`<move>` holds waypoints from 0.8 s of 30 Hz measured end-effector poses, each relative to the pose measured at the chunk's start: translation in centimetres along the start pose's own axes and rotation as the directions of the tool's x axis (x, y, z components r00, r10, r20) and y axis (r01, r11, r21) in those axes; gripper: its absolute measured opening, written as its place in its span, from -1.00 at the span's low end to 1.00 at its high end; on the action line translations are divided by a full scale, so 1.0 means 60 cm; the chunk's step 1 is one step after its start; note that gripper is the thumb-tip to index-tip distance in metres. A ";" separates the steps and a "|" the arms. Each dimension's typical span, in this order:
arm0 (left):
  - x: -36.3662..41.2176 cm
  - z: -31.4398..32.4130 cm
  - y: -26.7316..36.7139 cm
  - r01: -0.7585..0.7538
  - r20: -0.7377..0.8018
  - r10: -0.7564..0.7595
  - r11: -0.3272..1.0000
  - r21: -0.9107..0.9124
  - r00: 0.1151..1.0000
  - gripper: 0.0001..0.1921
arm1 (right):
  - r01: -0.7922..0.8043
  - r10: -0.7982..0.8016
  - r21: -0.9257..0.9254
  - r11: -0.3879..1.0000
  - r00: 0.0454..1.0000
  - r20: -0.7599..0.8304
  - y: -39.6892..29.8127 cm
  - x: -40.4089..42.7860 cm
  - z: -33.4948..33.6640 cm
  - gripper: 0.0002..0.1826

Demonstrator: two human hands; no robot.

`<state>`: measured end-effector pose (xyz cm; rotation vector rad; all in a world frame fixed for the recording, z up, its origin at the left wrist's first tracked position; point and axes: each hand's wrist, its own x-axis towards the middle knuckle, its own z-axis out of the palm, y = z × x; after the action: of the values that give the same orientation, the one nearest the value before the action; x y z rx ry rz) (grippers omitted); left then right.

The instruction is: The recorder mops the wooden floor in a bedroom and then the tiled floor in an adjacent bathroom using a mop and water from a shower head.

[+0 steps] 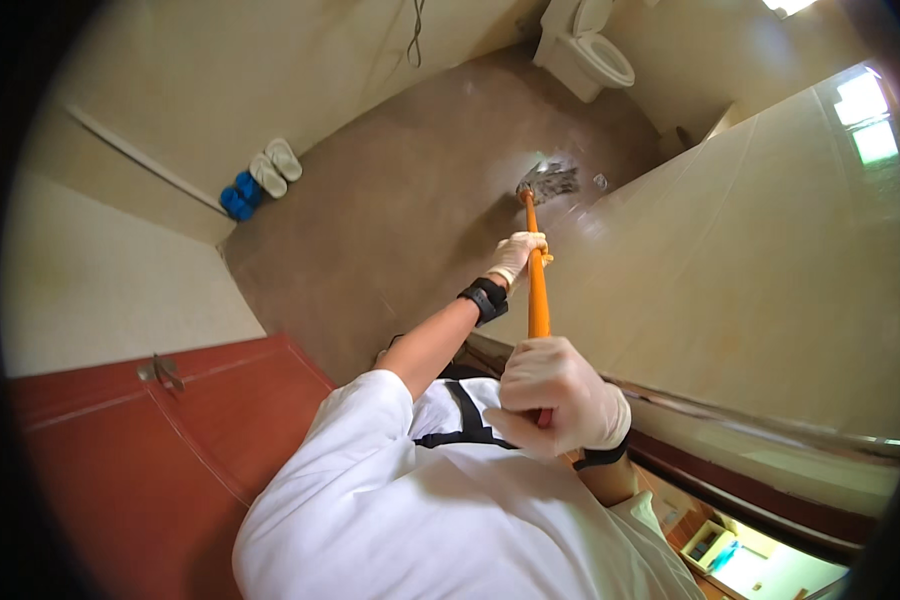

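Note:
An orange mop handle (539, 304) runs away from my chest towards the floor. My right hand (559, 394), in a pale glove, is wrapped around its upper end close to my body. Farther down the shaft my left hand (517, 253), gloved too, grips it with a dark band around the wrist. At the far end, the grey string mop head (553, 181) rests on the brown floor (390, 210). Light glints on the floor around the strands.
A white toilet (596, 64) stands at the far end. Blue slippers (241, 196) and white slippers (276, 168) sit along the left wall. A red door (187, 420) with a metal handle is at lower left. The pale wall (720, 262) rises close on the right.

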<state>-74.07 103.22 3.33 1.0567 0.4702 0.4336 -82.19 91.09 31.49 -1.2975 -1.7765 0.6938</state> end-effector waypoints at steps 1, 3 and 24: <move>0.008 -0.002 0.021 0.339 0.043 -0.351 0.857 -0.389 0.935 -0.83 | 0.043 -0.043 0.003 0.999 0.999 -0.028 -0.002 0.008 -0.003 -0.66; 0.040 -0.034 -0.035 -0.429 0.170 0.398 0.873 0.232 0.901 -0.84 | 0.151 -0.149 0.020 0.988 0.986 -0.071 -0.027 0.037 -0.009 -0.65; 0.205 -0.695 0.225 0.155 -0.116 -0.507 0.035 0.987 0.854 -0.48 | -0.095 0.396 0.394 0.914 0.000 -0.918 0.328 0.307 -0.026 -0.65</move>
<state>-88.89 145.67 -3.65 2.2478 0.7715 -0.6751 -73.60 114.78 21.81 -1.3577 -0.2030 -0.0252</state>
